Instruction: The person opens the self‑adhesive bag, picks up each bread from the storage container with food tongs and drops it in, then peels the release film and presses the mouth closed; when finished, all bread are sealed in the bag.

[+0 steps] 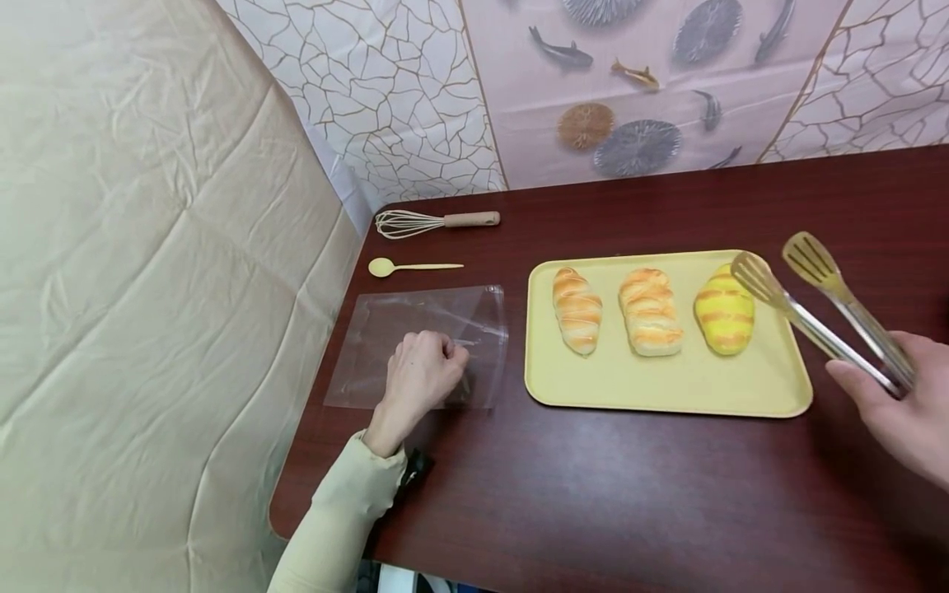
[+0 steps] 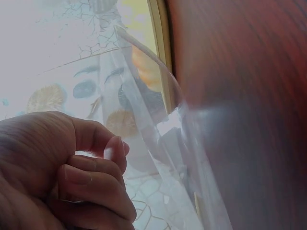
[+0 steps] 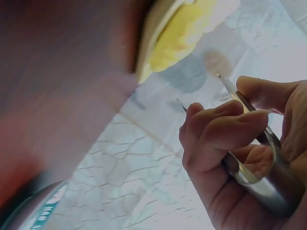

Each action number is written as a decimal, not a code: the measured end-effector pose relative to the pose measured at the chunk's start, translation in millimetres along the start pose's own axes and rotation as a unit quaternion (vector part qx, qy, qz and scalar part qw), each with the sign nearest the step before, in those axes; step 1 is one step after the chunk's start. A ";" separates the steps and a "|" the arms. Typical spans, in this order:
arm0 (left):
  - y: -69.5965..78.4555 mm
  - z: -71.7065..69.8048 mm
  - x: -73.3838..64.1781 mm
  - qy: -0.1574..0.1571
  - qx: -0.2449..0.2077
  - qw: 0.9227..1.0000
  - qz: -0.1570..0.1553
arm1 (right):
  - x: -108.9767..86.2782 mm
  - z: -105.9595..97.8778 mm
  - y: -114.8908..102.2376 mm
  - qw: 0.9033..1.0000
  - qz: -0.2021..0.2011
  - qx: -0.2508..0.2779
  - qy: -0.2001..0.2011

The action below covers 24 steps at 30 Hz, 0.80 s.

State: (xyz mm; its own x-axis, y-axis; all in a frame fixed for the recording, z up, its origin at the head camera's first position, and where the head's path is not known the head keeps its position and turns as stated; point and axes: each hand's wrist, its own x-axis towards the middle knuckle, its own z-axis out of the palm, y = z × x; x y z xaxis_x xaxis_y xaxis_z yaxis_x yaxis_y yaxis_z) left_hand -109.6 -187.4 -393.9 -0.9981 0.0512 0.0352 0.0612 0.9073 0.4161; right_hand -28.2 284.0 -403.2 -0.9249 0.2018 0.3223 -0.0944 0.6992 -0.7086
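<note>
My left hand (image 1: 423,371) is over a clear plastic bag (image 1: 378,329) on the table. Its thumb and forefinger (image 2: 115,148) pinch the film near the bag's right end, where a lifted edge bows up in the left wrist view. In my right hand (image 1: 908,412) I grip metal tongs (image 1: 853,313), their slotted tips spread apart. One tip overlaps the yellow bread (image 1: 725,311) from my viewpoint; whether it touches cannot be told. That bread lies on a yellow tray (image 1: 593,387) beside a twisted loaf (image 1: 650,313) and a narrow striped roll (image 1: 577,311).
Behind the bag lie a yellow spoon (image 1: 415,267) and a whisk (image 1: 437,222) with a light handle. A patterned cloth (image 1: 415,99) hangs at the table's back. Pale quilted fabric (image 1: 148,288) rises along the left edge.
</note>
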 end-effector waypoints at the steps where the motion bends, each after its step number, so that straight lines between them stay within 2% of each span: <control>1: 0.1 -0.2 -0.1 0.000 0.000 1.000 0.000 | -0.2 0.5 -4.1 1.000 -0.017 -0.010 0.000; 4: -0.3 -0.4 -0.3 0.001 0.000 1.000 0.003 | -1.8 1.6 -16.8 0.997 -0.051 -0.059 -0.016; 11: -0.8 -0.4 -0.2 0.001 -0.008 1.000 -0.001 | -11.5 10.3 -46.4 0.981 -0.056 -0.159 -0.096; 19: -1.4 -1.2 -0.2 -0.004 -0.016 1.000 -0.002 | -27.6 37.5 -74.9 0.969 -0.090 -0.162 -0.161; 24: -1.7 -1.5 -1.2 -0.003 -0.015 1.000 0.000 | -31.9 53.8 -88.8 0.963 -0.071 -0.162 -0.201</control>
State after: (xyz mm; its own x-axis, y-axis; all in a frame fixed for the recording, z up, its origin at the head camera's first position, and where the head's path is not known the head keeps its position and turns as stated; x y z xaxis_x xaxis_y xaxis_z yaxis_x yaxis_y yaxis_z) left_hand -108.5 -189.6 -393.3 -0.9981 0.0545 0.0295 0.0619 0.8939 0.4439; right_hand -10.1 178.5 -384.3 -0.9852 -0.1481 0.0866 -0.1709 0.8909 -0.4208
